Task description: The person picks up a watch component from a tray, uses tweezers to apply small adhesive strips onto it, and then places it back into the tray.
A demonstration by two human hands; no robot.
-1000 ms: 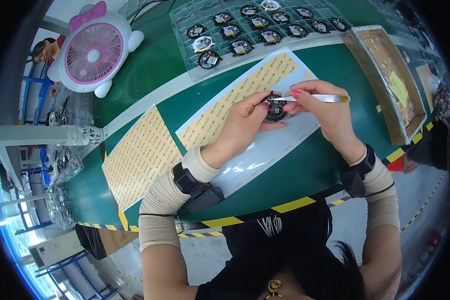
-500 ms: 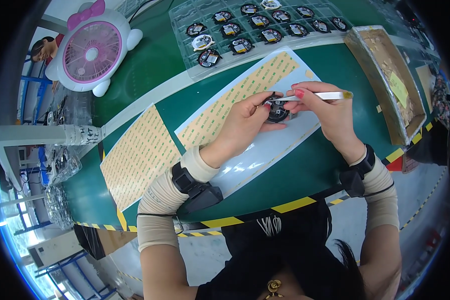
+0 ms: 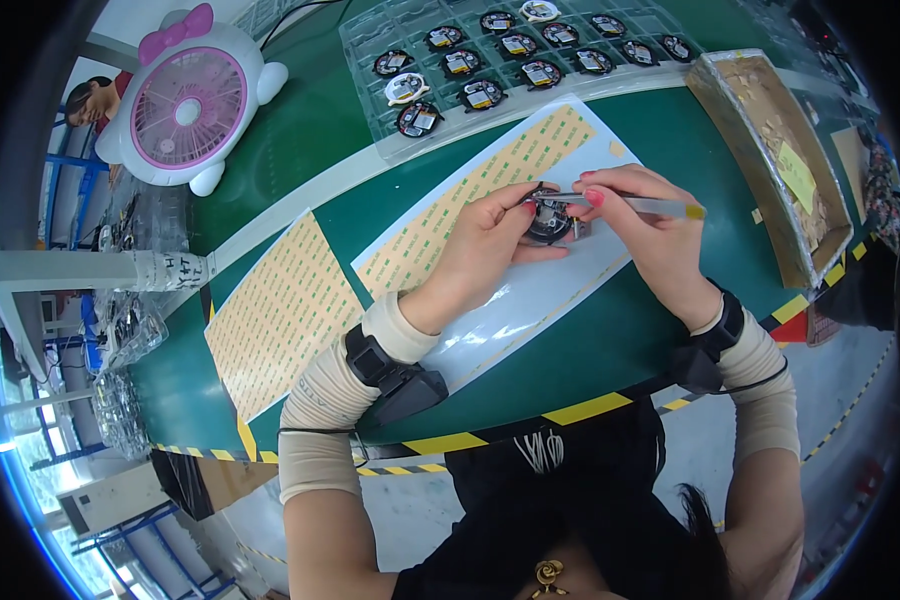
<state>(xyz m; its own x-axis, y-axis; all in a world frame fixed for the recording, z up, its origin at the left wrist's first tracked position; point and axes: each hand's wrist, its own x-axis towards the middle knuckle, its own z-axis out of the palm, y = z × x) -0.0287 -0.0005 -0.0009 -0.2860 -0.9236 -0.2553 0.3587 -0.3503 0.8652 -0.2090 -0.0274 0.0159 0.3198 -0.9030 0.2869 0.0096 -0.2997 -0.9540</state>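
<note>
Between thumb and fingers, my left hand [image 3: 490, 238] grips a round black device housing [image 3: 550, 224] with small electronic parts inside. My right hand [image 3: 650, 225] is closed on a pair of slim metal tweezers [image 3: 660, 206], held almost level. Their tip reaches over the upper part of the housing, close to my left thumb; whether it touches anything is too small to tell. Both hands are above a white sheet [image 3: 500, 325] partly covered with tan adhesive strips [image 3: 470, 205] printed in green. A second tan adhesive sheet [image 3: 285, 315] lies to the left.
At the back, a clear plastic tray [image 3: 390, 125] holds several similar round housings, mostly black. A shallow box [image 3: 760, 150] with tan scraps and a yellow note stands at right. A white and pink fan [image 3: 187, 110] is at far left; a person [image 3: 95, 100] sits beyond it.
The tweezers have rolled slightly in my right hand and their tip has shifted a little left over the housing. My left hand keeps its grip, nearly still.
</note>
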